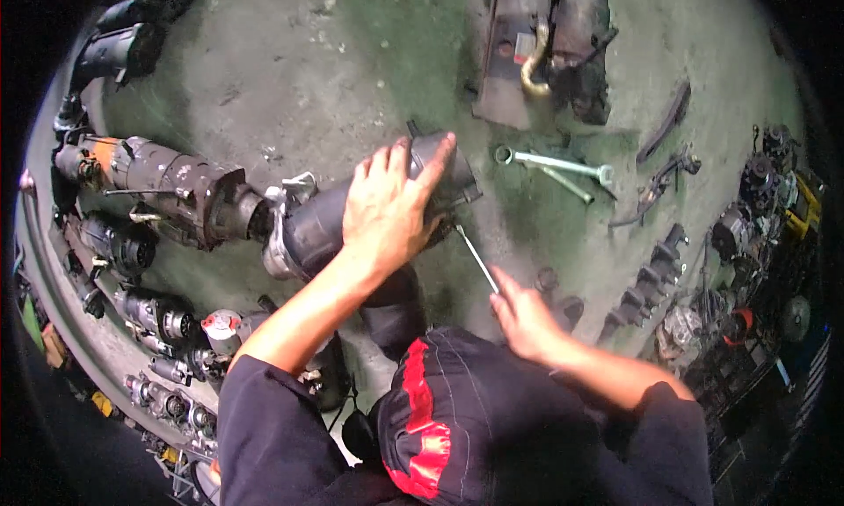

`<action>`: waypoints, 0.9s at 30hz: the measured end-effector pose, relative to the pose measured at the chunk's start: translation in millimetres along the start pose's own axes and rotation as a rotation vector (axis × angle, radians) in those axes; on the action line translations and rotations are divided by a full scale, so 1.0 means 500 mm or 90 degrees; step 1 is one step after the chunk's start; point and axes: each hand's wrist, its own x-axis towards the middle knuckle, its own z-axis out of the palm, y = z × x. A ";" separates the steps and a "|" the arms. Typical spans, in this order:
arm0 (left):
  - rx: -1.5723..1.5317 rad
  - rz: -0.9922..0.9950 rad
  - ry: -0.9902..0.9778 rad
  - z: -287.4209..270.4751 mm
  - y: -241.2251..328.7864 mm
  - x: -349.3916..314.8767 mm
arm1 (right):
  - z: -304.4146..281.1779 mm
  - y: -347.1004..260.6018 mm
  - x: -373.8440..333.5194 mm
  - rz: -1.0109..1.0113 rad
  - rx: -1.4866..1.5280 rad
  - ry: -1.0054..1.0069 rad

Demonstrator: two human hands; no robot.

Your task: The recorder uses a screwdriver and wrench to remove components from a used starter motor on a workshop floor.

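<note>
A large dark cylindrical motor (315,229) lies on the floor in front of me, with a silver bracket (280,233) round its left end. My left hand (387,211) is pressed over the top of the motor, its fingers curved across the housing and the index finger reaching toward the right end. Closed and slightly blurred, my right hand (526,317) grips a slim silver metal tool (477,258). The tool's tip meets the lower right edge of the motor. Its grip end is hidden in my fingers, so I cannot tell its exact kind.
Two silver wrenches (563,164) lie crossed to the right. Beyond them stands a big rusty metal unit (519,75) with a brass-coloured pipe. Another long motor (167,181) and several smaller ones line the left. A ridged dark part (646,282) and heaped machine parts (747,242) occupy the right.
</note>
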 end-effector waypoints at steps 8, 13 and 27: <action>0.001 -0.004 0.015 -0.004 0.007 -0.007 | 0.063 0.083 -0.012 -0.155 -0.018 0.069; 0.015 -0.013 0.007 -0.003 0.001 -0.009 | -0.110 -0.063 -0.056 -0.053 -0.012 -0.102; -0.014 -0.003 0.038 0.011 0.006 -0.015 | -0.075 -0.110 -0.080 -0.114 0.095 0.061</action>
